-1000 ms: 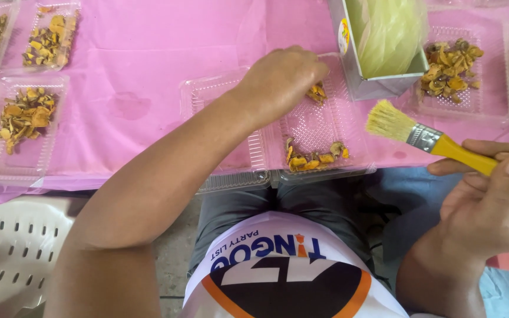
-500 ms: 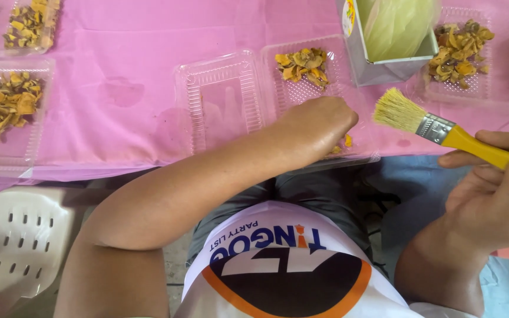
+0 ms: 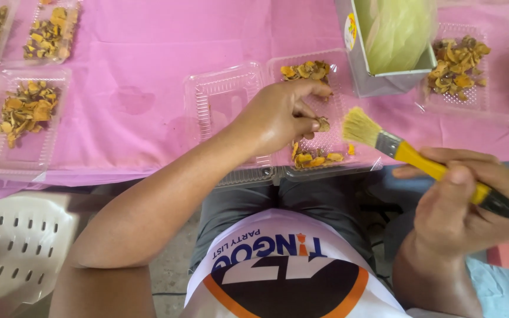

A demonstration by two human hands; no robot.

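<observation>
Pink tablecloth (image 3: 148,47); open clamshell tray (image 3: 278,118) holds dried slices (image 3: 313,158)

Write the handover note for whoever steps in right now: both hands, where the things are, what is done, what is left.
Left hand: pinching one dried slice over the open clear clamshell tray.
Right hand: gripping the yellow-handled brush, bristles near the tray's right edge, not touching the slice.
Where: tray sits on the pink tablecloth at the near table edge; more slices lie at the far and near ends of its right half, left half bare. Filled trays stand left and right; a grey box stands behind.
Done: one slice picked up.
Left: slices in the tray still lie there unhandled.
</observation>
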